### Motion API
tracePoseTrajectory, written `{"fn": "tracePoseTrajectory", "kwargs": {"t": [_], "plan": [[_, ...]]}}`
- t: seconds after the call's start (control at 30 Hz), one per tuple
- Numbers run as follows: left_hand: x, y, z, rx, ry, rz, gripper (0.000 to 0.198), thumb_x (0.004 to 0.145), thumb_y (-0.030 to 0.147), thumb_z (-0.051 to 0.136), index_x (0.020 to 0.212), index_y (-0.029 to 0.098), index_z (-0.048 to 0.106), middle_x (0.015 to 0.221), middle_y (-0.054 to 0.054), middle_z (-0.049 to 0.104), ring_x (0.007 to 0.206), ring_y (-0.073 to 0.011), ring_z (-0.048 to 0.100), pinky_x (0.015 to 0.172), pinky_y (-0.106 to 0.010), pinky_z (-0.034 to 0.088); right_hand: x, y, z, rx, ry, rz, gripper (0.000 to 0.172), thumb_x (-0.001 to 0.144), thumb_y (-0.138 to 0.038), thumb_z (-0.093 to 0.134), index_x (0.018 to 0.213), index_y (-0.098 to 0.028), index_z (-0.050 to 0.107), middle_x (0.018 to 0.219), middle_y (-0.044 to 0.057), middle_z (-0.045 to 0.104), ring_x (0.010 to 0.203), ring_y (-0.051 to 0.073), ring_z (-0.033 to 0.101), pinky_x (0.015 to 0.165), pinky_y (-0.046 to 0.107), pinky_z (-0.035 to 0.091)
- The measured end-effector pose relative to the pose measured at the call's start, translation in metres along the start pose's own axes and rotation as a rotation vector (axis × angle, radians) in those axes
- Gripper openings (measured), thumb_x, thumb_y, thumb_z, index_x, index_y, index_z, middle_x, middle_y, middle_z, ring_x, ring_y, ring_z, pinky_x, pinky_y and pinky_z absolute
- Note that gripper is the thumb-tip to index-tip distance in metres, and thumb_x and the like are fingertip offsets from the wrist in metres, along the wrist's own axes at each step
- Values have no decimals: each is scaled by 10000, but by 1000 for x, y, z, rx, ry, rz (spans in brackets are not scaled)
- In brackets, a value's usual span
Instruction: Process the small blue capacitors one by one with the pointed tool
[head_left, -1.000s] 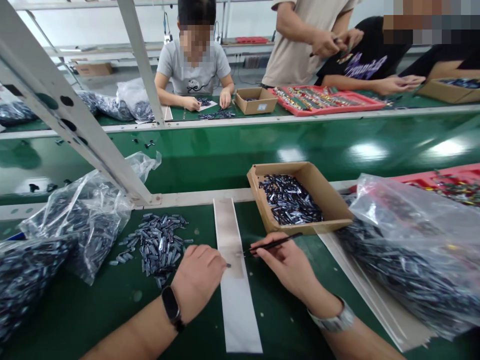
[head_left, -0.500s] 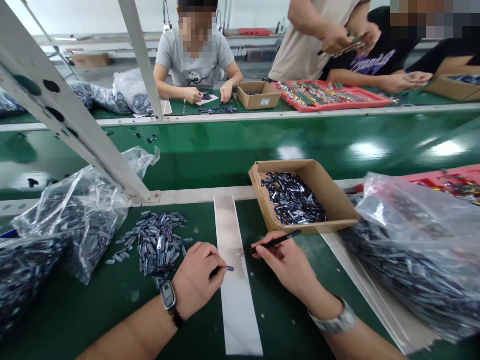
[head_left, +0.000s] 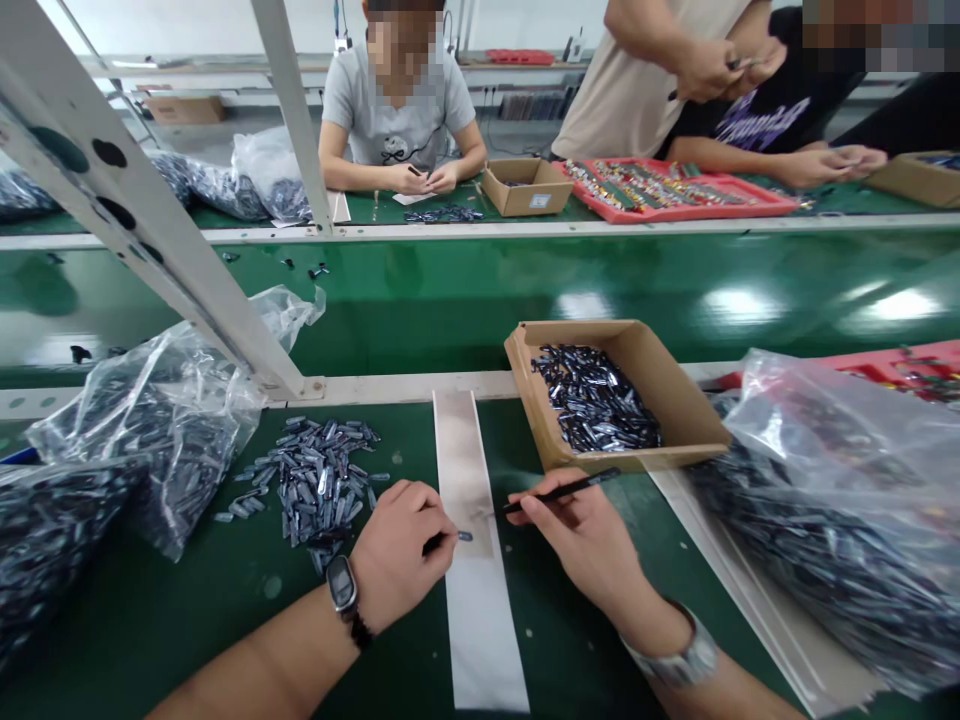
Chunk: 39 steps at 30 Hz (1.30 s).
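Note:
My left hand (head_left: 405,540) pinches a small dark glossy piece (head_left: 465,536) over the white strip (head_left: 480,620) on the green table. Between the fingers of my right hand (head_left: 577,530) is a thin black pen-like tool (head_left: 566,490), most likely tweezers, its tip pointing left toward the strip. The tool's tip and the small piece are apart. Left of my left hand lies a loose pile of similar dark pieces (head_left: 322,485). A cardboard box (head_left: 682,425) beyond my right hand holds many more of them.
Clear plastic bags of dark pieces stand at left (head_left: 172,420) and right (head_left: 825,500). A white metal post (head_left: 172,260) slants across the left. Past the green conveyor belt (head_left: 435,300), co-workers sit and stand by a red tray (head_left: 675,190).
The view has shifted slightly. My right hand's tool has drawn back a little from the small piece, which stays in my left fingers. Across the belt, a co-worker's hands have come together.

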<state>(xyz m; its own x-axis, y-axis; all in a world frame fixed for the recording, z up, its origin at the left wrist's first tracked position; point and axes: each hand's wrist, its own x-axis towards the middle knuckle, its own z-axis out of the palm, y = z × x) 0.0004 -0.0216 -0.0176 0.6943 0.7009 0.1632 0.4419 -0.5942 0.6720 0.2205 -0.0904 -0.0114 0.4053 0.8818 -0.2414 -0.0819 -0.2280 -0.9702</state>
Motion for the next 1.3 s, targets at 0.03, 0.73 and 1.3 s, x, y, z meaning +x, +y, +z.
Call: {"fn": "tracePoseTrajectory", "kwargs": {"t": [0.03,0.73,1.3], "plan": [[0,0,0,0,2,1,156,875,111,651,799,216,739,880,-18,670,854,-180,614,831,-336,522,-2,0,3,-4,-33,9,552,665,-690,872,822,-283,534,731,38,813,653,261,810,647,377,670],[0,0,0,43,-23,-12,160,872,115,660,807,228,753,893,-14,663,847,-178,609,849,-339,520,-6,5,14,-147,-136,4,534,705,-752,802,823,-305,533,723,20,767,684,278,786,625,411,633],[2,4,-9,371,-208,165,147,994,203,649,956,263,778,978,-26,694,941,-211,625,795,-337,487,-8,7,12,-195,-141,-57,443,780,-675,779,834,-283,581,762,36,784,692,259,773,632,392,633]]}}
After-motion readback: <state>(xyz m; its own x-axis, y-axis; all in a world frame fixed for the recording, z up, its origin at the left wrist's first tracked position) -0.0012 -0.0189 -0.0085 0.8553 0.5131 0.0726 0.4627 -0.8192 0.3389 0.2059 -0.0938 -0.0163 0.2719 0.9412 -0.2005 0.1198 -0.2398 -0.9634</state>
